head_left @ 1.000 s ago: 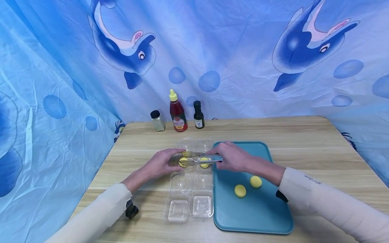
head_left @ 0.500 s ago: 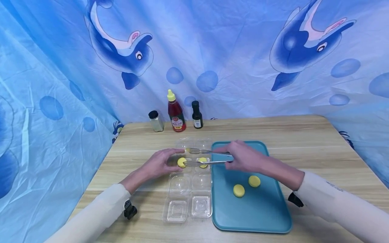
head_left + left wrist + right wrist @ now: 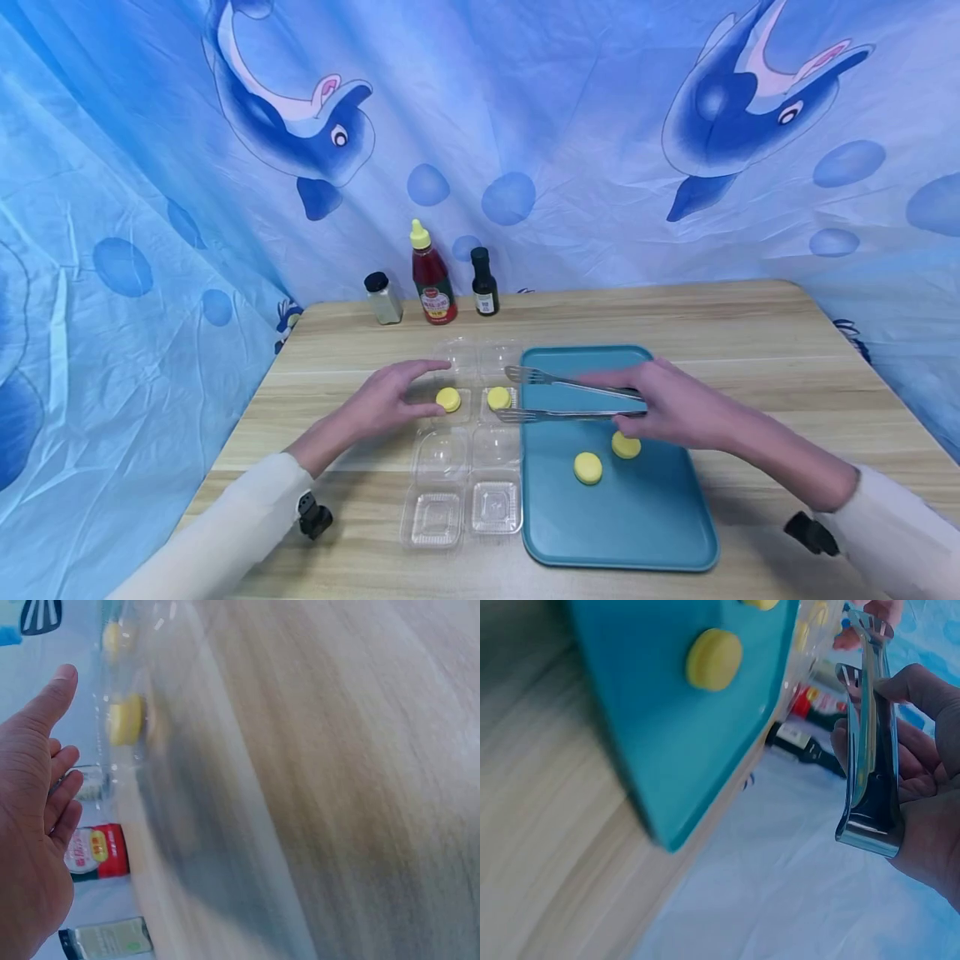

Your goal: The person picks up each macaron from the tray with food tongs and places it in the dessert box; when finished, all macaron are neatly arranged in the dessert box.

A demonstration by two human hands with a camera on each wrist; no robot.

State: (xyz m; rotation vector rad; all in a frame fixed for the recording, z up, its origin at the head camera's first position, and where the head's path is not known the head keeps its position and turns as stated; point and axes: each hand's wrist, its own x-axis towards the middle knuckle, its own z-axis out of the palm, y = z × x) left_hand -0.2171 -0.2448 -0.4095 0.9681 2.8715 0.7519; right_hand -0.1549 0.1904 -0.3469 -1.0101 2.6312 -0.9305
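Note:
My right hand holds metal tongs, their slotted ends spread apart with nothing between them, above the left part of the blue tray. Two yellow macarons lie on the tray: one macaron in the middle and another macaron just under the right thumb. My left hand is at the left of the clear plastic containers, thumb and fingers apart. Close to its fingertips a yellow macaron sits in a left compartment. A second macaron sits in the compartment to its right.
Along the back edge of the wooden table stand a black-capped jar, a red sauce bottle and a small dark bottle. A blue dolphin curtain hangs behind. The nearer container compartments hold nothing visible.
My right hand has drawn back to the right with the tongs, whose ends have spread and left the left macaron. The left hand has stayed almost in place.

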